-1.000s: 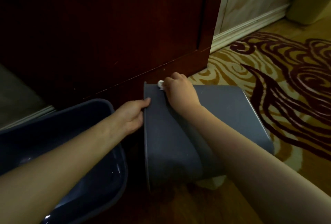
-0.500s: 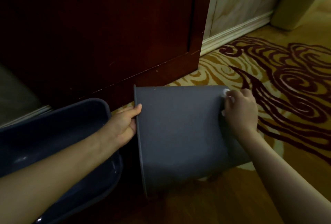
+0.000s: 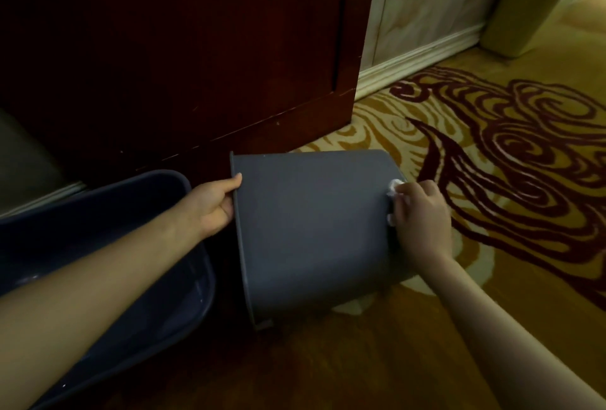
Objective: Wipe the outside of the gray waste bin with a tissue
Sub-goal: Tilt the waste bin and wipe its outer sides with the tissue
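The gray waste bin lies on its side on the carpet, its open rim facing left and its base to the right. My left hand grips the rim at the upper left, thumb over the edge. My right hand presses a crumpled white tissue against the bin's outer wall close to the base end. Most of the tissue is hidden under my fingers.
A second dark bin lies at the left, its opening facing me. A dark red wooden cabinet stands right behind both. A beige container stands at the back right by the white baseboard. Patterned carpet spreads to the right.
My right hand has swept the tissue along the bin's wall from the rim end to the base end. The left hand has kept its grip on the rim.
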The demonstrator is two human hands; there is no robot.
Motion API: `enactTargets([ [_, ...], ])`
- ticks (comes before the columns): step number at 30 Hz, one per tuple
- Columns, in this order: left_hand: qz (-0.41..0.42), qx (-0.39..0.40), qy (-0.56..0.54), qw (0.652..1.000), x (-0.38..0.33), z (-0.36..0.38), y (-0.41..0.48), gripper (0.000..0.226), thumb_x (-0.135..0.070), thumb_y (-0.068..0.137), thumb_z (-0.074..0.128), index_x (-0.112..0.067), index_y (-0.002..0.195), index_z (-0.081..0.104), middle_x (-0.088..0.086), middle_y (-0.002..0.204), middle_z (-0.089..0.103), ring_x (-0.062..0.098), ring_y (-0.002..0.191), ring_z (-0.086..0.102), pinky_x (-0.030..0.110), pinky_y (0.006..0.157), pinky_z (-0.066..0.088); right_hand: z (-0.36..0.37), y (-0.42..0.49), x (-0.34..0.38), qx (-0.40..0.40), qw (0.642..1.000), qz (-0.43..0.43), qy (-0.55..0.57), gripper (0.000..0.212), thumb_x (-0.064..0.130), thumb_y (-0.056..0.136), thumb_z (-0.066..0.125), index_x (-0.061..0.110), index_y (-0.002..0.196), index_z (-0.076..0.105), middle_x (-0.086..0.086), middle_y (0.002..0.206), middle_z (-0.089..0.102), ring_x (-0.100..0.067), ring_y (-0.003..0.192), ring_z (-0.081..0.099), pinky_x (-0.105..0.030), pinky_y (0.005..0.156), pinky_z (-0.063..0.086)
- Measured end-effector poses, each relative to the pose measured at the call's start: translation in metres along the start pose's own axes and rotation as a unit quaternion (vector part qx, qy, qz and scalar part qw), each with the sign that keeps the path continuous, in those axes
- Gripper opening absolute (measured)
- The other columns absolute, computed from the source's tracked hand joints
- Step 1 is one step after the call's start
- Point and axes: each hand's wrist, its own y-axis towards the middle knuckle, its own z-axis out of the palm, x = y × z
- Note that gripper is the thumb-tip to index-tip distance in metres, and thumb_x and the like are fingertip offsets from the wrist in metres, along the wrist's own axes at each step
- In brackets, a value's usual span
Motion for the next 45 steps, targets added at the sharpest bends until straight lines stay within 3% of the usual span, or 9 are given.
enactTargets([
  [8,-0.048,0.008,0.061,0.997,-0.012,-0.012,0.008,0.017,-0.014,0.094,0.044,-0.01,0.104,0.058,0.009,0.081,0.071,0.017,0.067,0.071,0.029,0.053,0.059,0.019,-0.1,0.109,0.152,0.919,-0.359,0.056,0.028,0.016,0.073,0.07,0.014,0.096,0.054,-0.002,0.091,0.056,-0.017,0.083,0.048,-0.028,0.068,0.046],
  [13,-0.083,0.031,0.101,0.991,-0.023,-0.029,0.009,0.016,-0.009,0.093,0.045,-0.005,0.099,0.059,0.013,0.071,0.075,0.022,0.065,0.074,0.035,0.051,0.059,0.014,-0.065,0.07,0.115,0.96,-0.252,0.03,0.016,0.014,0.083,0.062,0.013,0.099,0.063,-0.006,0.091,0.058,-0.024,0.082,0.055,-0.037,0.069,0.049],
  [18,-0.084,0.026,0.13,0.988,-0.026,-0.028,0.008,0.016,-0.004,0.092,0.044,-0.002,0.097,0.059,0.013,0.068,0.075,0.023,0.062,0.073,0.035,0.05,0.059,0.0,-0.03,0.008,0.058,0.995,-0.08,0.005,0.013,0.014,0.086,0.056,0.012,0.097,0.062,-0.006,0.097,0.056,-0.017,0.086,0.051,-0.029,0.073,0.043],
  [22,-0.065,0.006,0.138,0.988,-0.032,-0.021,0.007,0.024,-0.007,0.092,0.046,-0.003,0.114,0.056,0.014,0.086,0.071,0.024,0.079,0.07,0.037,0.069,0.057,0.0,-0.014,-0.002,0.011,1.0,-0.018,-0.013,0.014,0.011,0.086,0.059,0.007,0.098,0.064,-0.008,0.094,0.058,-0.012,0.078,0.047,-0.029,0.066,0.045],
  [26,-0.016,-0.05,0.107,0.993,-0.048,-0.01,0.019,0.034,-0.006,0.093,0.047,-0.001,0.126,0.048,0.013,0.098,0.062,0.023,0.094,0.06,0.036,0.087,0.047,0.008,-0.019,0.005,0.01,0.998,-0.064,-0.012,0.013,0.011,0.085,0.061,0.009,0.098,0.064,-0.006,0.092,0.058,-0.009,0.081,0.043,-0.028,0.068,0.043],
  [31,-0.038,-0.057,0.12,0.99,-0.054,0.009,0.03,0.025,-0.003,0.095,0.044,-0.005,0.119,0.048,0.009,0.083,0.056,0.018,0.075,0.057,0.034,0.083,0.045,0.007,-0.018,0.002,0.008,0.996,-0.089,-0.002,0.013,0.007,0.081,0.065,0.008,0.094,0.066,-0.006,0.088,0.057,-0.012,0.076,0.048,-0.026,0.062,0.043],
  [35,0.017,-0.059,0.086,0.994,-0.048,0.019,0.034,0.035,0.0,0.093,0.044,0.001,0.129,0.044,0.007,0.082,0.052,0.021,0.096,0.06,0.037,0.081,0.047,-0.001,-0.017,0.011,-0.025,0.996,-0.084,0.019,0.013,0.008,0.081,0.063,0.009,0.095,0.063,-0.006,0.089,0.056,-0.009,0.074,0.047,-0.019,0.061,0.036],
  [38,0.089,-0.025,0.094,0.991,-0.051,0.026,0.023,0.029,-0.001,0.093,0.046,0.005,0.121,0.051,0.009,0.087,0.058,0.018,0.08,0.059,0.031,0.069,0.052,-0.007,-0.013,0.04,-0.035,0.991,-0.104,0.071,0.013,0.014,0.084,0.055,0.012,0.096,0.061,-0.001,0.091,0.054,-0.007,0.076,0.048,-0.013,0.065,0.034],
  [45,0.226,0.046,0.107,0.967,-0.055,0.029,-0.013,0.015,-0.01,0.095,0.044,-0.012,0.093,0.059,0.004,0.092,0.062,0.013,0.087,0.06,0.027,0.073,0.054,0.016,-0.024,0.15,0.021,0.954,-0.266,0.137,0.014,0.02,0.085,0.054,0.018,0.097,0.061,0.002,0.095,0.057,-0.008,0.081,0.051,-0.021,0.07,0.045],
])
